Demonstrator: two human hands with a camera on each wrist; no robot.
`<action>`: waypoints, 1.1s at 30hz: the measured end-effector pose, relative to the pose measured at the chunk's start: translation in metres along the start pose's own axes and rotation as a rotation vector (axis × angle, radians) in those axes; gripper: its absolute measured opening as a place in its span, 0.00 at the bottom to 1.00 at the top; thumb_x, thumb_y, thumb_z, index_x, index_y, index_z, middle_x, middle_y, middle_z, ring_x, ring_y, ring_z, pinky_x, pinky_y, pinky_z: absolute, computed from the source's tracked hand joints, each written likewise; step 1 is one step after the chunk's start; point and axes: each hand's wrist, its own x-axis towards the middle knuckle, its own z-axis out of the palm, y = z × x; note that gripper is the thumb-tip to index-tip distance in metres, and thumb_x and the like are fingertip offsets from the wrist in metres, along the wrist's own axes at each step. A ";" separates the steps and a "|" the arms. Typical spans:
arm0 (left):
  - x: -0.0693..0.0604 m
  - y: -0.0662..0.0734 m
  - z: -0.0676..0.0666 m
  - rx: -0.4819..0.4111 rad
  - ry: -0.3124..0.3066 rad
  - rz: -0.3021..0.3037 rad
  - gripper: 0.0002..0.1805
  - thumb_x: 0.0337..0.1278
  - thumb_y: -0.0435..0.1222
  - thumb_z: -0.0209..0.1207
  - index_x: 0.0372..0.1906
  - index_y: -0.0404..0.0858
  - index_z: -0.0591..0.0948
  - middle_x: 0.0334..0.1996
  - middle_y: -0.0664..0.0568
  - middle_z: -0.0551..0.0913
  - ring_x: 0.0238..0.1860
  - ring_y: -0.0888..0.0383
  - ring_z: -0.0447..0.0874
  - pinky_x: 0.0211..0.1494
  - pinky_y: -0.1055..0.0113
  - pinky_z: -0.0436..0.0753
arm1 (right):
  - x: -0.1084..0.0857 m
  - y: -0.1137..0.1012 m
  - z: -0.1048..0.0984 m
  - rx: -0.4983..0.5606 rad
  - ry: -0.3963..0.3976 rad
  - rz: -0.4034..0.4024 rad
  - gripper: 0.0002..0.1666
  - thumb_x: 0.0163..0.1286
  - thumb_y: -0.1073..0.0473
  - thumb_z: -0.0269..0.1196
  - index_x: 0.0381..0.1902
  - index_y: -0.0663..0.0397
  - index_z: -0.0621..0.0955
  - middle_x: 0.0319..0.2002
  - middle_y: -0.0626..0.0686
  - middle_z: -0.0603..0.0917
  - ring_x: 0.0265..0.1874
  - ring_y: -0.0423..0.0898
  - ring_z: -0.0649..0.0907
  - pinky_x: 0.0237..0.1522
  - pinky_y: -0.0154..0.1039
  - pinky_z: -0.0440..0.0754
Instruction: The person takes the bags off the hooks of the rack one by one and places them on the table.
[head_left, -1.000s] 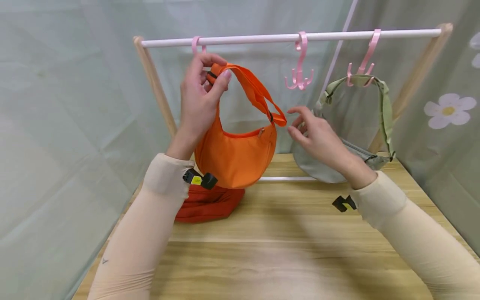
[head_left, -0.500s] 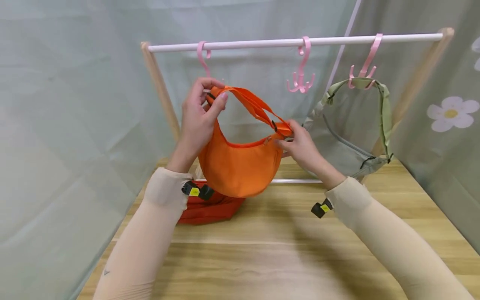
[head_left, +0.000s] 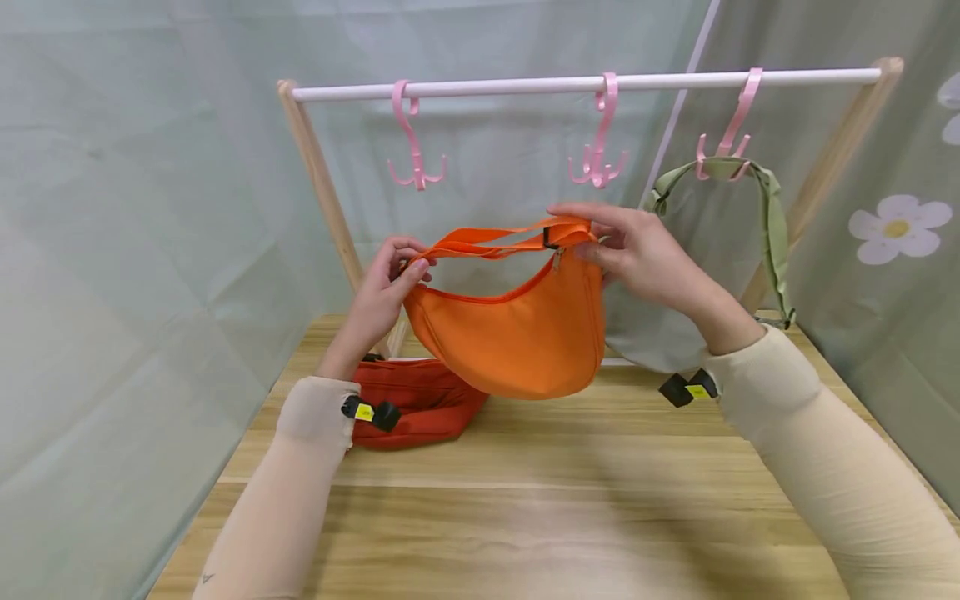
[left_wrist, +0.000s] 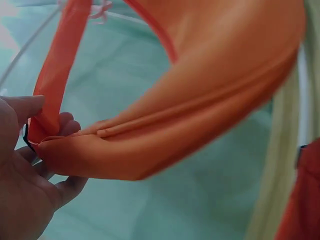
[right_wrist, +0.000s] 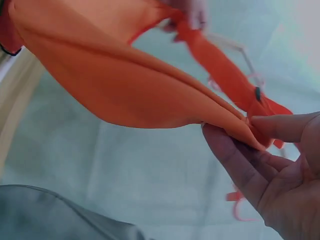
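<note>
An orange shoulder bag hangs in the air between both hands, in front of the rack. The left hand pinches its left end, where the strap joins the body; the left wrist view shows thumb and fingers about that corner. At the upper right end, beside the black buckle and the zipper pull, the right hand grips the bag between thumb and fingers. In the right wrist view the right fingers lie under that corner, with the thumb over it.
A white rod on wooden posts carries pink hooks, among them a left hook and a middle hook. A grey-green bag hangs from the right one. A red bag lies on the wooden table, at left.
The right hand came left to take the orange bag's right end, then rose to the right with it. The left hand moved down, uncovering the left hook. The bag now tilts, right end higher.
</note>
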 end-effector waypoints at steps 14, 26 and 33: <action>-0.032 -0.048 0.032 -0.166 -0.130 -0.187 0.32 0.79 0.32 0.54 0.80 0.45 0.59 0.67 0.39 0.65 0.59 0.43 0.80 0.55 0.59 0.86 | -0.005 -0.011 -0.017 0.053 0.044 0.128 0.26 0.75 0.69 0.61 0.66 0.43 0.83 0.51 0.58 0.88 0.36 0.46 0.87 0.29 0.42 0.88; -0.042 -0.061 0.067 -0.309 -0.054 -0.214 0.41 0.75 0.25 0.55 0.82 0.55 0.53 0.63 0.38 0.66 0.52 0.47 0.83 0.48 0.60 0.88 | -0.010 -0.009 -0.022 -0.022 0.087 0.156 0.26 0.75 0.66 0.63 0.67 0.41 0.82 0.44 0.59 0.90 0.32 0.44 0.86 0.27 0.42 0.88; -0.042 -0.053 0.069 -0.339 0.051 -0.193 0.36 0.75 0.24 0.55 0.79 0.51 0.60 0.60 0.38 0.72 0.47 0.51 0.83 0.41 0.64 0.88 | -0.031 0.008 -0.021 -0.100 0.181 0.183 0.29 0.76 0.63 0.65 0.72 0.40 0.77 0.45 0.62 0.90 0.32 0.40 0.86 0.30 0.33 0.83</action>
